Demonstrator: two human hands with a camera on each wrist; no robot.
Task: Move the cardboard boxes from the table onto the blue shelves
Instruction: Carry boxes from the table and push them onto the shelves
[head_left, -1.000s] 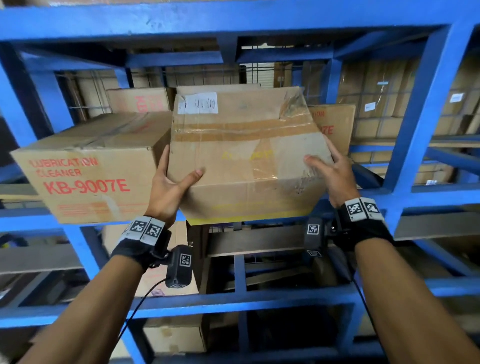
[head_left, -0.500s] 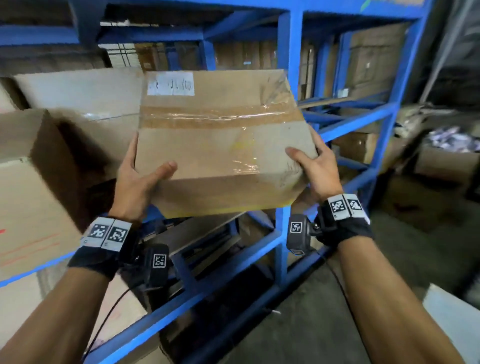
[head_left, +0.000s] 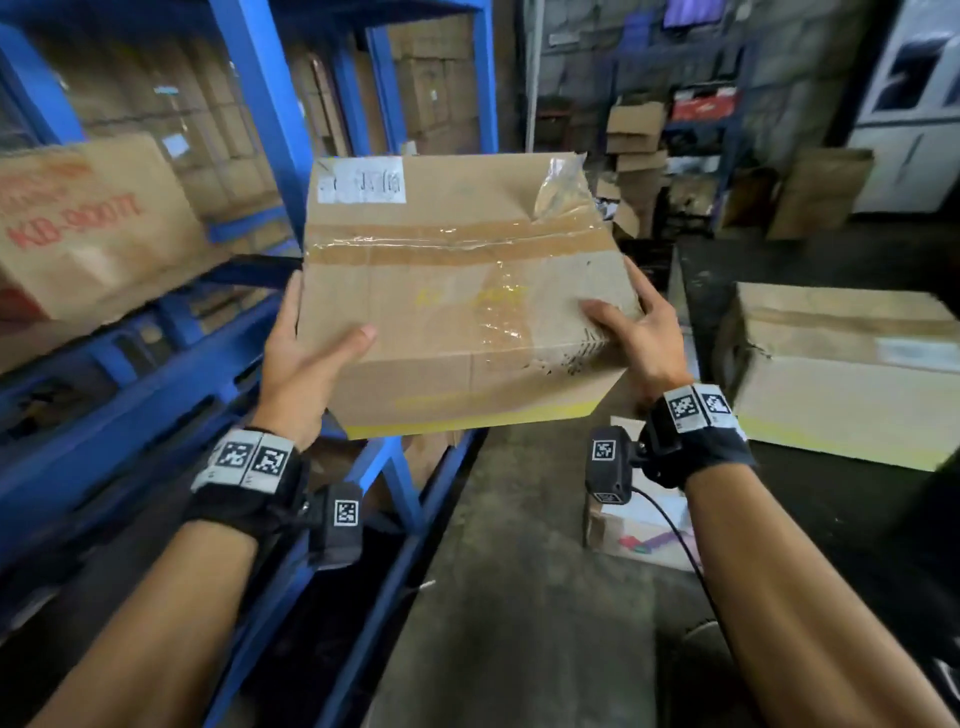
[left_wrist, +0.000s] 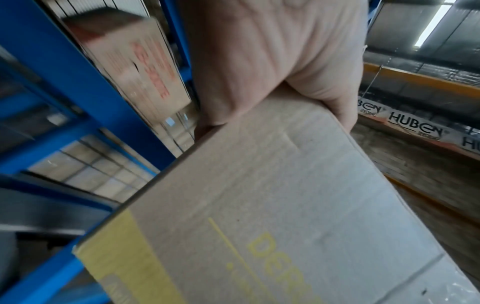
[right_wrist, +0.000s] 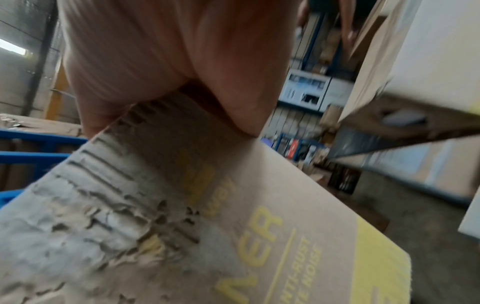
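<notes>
Cardboard box (head_left: 462, 291) held mid-air, gripped at side edges by left hand (head_left: 304, 369) and right hand (head_left: 641, 338), thumbs curled over top. Blue shelves (head_left: 270, 130) to left, nearer left hand; long axis spanning hand to hand.

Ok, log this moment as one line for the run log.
cardboard box: in air, off shelf | left hand: gripping box | right hand: gripping box | blue shelves: left of box

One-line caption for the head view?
Both hands, left hand and right hand, hold a taped cardboard box beside blue shelves.
</notes>
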